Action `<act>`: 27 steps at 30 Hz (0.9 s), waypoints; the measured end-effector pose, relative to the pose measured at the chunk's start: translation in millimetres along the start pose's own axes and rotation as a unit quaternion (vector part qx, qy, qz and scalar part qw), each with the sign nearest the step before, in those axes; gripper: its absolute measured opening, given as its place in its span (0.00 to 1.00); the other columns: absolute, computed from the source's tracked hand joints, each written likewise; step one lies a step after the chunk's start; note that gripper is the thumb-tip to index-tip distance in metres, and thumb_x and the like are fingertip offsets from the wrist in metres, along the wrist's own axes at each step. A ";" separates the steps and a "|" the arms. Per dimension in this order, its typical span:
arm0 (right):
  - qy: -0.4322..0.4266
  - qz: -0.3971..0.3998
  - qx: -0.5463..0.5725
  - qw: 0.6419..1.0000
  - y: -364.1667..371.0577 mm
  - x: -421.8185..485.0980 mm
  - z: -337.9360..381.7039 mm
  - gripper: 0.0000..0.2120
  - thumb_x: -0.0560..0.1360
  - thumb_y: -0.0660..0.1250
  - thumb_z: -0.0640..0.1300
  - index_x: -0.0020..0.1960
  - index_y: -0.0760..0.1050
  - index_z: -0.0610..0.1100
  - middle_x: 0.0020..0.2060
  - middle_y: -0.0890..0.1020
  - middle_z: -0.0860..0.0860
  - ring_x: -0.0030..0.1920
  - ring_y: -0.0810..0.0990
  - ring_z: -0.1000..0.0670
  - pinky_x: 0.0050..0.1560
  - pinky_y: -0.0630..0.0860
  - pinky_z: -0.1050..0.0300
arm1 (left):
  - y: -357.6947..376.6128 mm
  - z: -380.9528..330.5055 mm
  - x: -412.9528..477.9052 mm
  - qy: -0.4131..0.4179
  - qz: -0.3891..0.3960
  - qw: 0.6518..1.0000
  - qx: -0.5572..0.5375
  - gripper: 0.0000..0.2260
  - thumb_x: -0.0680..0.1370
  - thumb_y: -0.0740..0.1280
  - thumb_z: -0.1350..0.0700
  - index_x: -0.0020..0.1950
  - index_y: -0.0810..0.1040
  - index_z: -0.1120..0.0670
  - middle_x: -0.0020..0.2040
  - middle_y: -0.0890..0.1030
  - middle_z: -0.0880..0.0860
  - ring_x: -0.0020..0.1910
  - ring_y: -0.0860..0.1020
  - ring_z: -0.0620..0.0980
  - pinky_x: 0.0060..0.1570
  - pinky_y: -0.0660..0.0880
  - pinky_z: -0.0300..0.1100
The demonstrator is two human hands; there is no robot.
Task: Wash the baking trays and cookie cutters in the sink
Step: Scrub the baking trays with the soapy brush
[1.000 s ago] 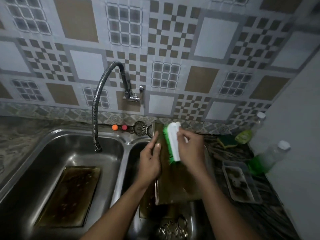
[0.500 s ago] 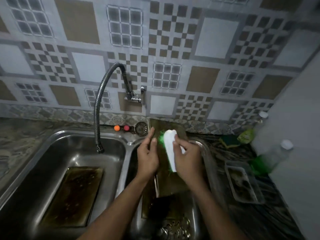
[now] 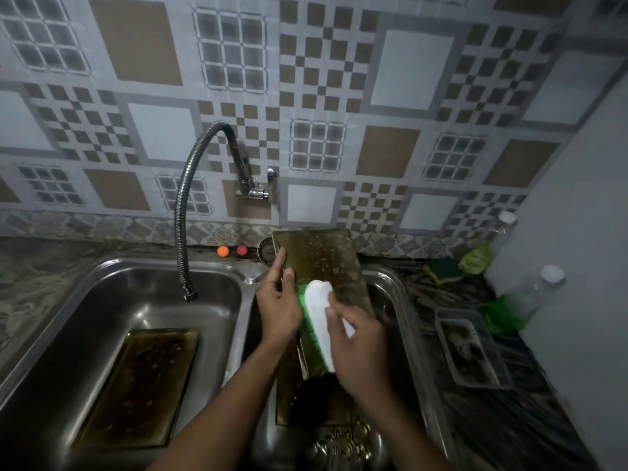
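Two basins make up the stainless steel double sink (image 3: 85,300), its metal smooth and reflective. In the left basin a rectangular, brown-stained baking tray (image 3: 136,385) lies flat, its long axis running near to far. In the right basin a second stained rectangular baking tray (image 3: 326,260) stands tilted, far end raised toward the patterned wall tiles (image 3: 407,73), long axis also near to far; its surface is speckled with droplets. The left hand (image 3: 277,305) grips this tray's left edge, fingers curled round the rim. The right hand (image 3: 360,345) is closed on a white-backed scrubbing brush with green bristles (image 3: 317,317), bristles pressed to the tray face. Metal cookie cutters (image 3: 339,443) lie heaped at the near end of the right basin. A flexible ribbed metal tap hose (image 3: 181,212) hangs over the left basin. On the dark marbled tabletop (image 3: 509,430) to the right sits a clear plastic container (image 3: 472,351) with dark residue inside.
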State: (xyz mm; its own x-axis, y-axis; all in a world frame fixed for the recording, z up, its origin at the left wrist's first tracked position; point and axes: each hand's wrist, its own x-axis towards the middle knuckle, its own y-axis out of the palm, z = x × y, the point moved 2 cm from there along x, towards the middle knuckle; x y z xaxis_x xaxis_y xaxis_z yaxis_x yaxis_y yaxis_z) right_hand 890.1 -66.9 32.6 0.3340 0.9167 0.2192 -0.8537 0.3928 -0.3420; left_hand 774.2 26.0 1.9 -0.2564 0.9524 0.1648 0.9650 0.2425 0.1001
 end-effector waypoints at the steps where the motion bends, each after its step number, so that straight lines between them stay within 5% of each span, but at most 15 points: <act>1: -0.011 0.019 0.004 1.000 3.6 -9.5 3.2 0.13 0.78 0.67 0.41 0.61 0.79 0.48 0.46 0.81 0.60 0.49 0.80 0.64 0.47 0.72 0.75 | -1.2 -1.1 0.4 0.001 -0.006 1.000 0.006 0.18 0.83 0.61 0.60 0.73 0.71 0.53 0.69 0.73 0.44 0.68 0.71 0.37 0.65 0.68 0.29; 7: 0.042 -0.014 -0.035 0.998 -39.6 -7.7 -44.0 0.14 0.76 0.69 0.38 0.57 0.78 0.54 0.50 0.84 0.56 0.49 0.80 0.65 0.46 0.73 0.74 | -16.1 0.6 4.8 -0.003 -0.033 0.999 -0.009 0.18 0.83 0.61 0.62 0.73 0.70 0.57 0.68 0.73 0.45 0.67 0.70 0.37 0.60 0.67 0.22; 10: 0.078 -0.044 -0.056 0.994 -61.9 16.2 -53.4 0.12 0.77 0.68 0.40 0.60 0.80 0.44 0.53 0.83 0.50 0.54 0.81 0.55 0.47 0.71 0.71 | -16.2 6.0 4.0 -0.006 0.000 1.000 0.007 0.18 0.83 0.60 0.61 0.73 0.70 0.55 0.68 0.73 0.45 0.68 0.70 0.39 0.60 0.68 0.23; 13: 0.033 -0.057 -0.051 0.997 -63.0 43.5 -26.2 0.12 0.78 0.67 0.41 0.61 0.80 0.42 0.52 0.80 0.56 0.55 0.79 0.56 0.48 0.70 0.76 | -10.7 5.1 -3.9 -0.010 0.032 0.999 0.019 0.18 0.83 0.61 0.61 0.72 0.71 0.49 0.68 0.74 0.44 0.68 0.72 0.39 0.64 0.71 0.32; 17: -0.022 0.038 -0.083 0.996 -25.2 64.2 11.3 0.14 0.78 0.67 0.44 0.64 0.78 0.47 0.56 0.79 0.60 0.55 0.78 0.59 0.47 0.67 0.80 | 2.9 -4.1 -16.5 -0.026 0.095 0.995 0.001 0.30 0.77 0.64 0.70 0.75 0.66 0.45 0.63 0.78 0.39 0.49 0.82 0.38 0.46 0.77 0.32; 24: -0.015 0.041 -0.084 0.996 -12.5 93.6 16.2 0.15 0.79 0.65 0.45 0.65 0.77 0.45 0.61 0.80 0.52 0.55 0.74 0.60 0.50 0.69 0.71 | 0.8 -7.4 -21.5 -0.022 0.119 0.993 0.014 0.34 0.73 0.66 0.73 0.76 0.66 0.54 0.56 0.83 0.40 0.54 0.82 0.44 0.54 0.78 0.39; 27: 0.032 -0.003 -0.083 0.996 -30.8 109.0 -1.3 0.15 0.80 0.65 0.43 0.65 0.76 0.43 0.63 0.79 0.47 0.54 0.75 0.56 0.53 0.71 0.63 | -2.1 -12.4 -19.7 -0.025 0.133 0.991 -0.002 0.34 0.75 0.65 0.72 0.78 0.63 0.50 0.53 0.84 0.39 0.41 0.82 0.49 0.41 0.80 0.40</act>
State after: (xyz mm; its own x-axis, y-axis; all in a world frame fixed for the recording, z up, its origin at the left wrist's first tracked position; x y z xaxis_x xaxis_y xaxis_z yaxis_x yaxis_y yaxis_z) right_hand 953.4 20.9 65.8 0.3680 0.9149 0.1657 -0.7752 0.4003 -0.4888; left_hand 776.5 4.5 10.6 0.0099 0.9905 0.1373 0.9978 -0.0187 0.0629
